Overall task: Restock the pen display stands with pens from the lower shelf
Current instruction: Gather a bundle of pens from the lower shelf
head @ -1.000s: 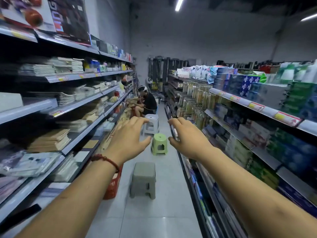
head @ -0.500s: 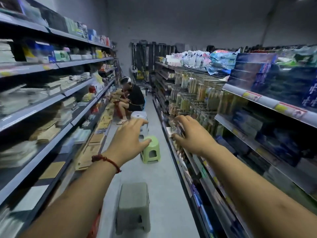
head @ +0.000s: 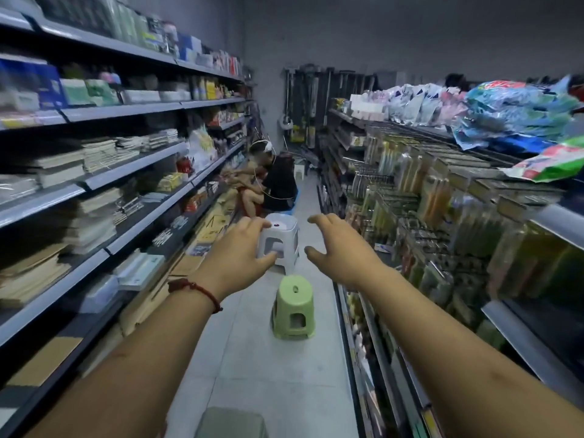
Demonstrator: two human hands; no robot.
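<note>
A: Since earlier, what has been shifted?
B: Both arms have been carried up the aisle; the green stool (head: 294, 306) now lies below the fingers, the white stool (head: 284, 229) partly covered by the left hand (head: 235, 254).
A: How are the fingers held?
B: Spread apart on both it and the right hand (head: 343, 251); nothing is gripped.
A: And the pens?
B: Blurred hanging packets (head: 439, 191) are seen right of the right fingers; pens cannot be told.

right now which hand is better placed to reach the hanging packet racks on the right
Right, probably. The right hand is open, empty and on the side of the hanging packet racks; the left hand, also empty, is over the aisle, in front of the white stool.
</note>
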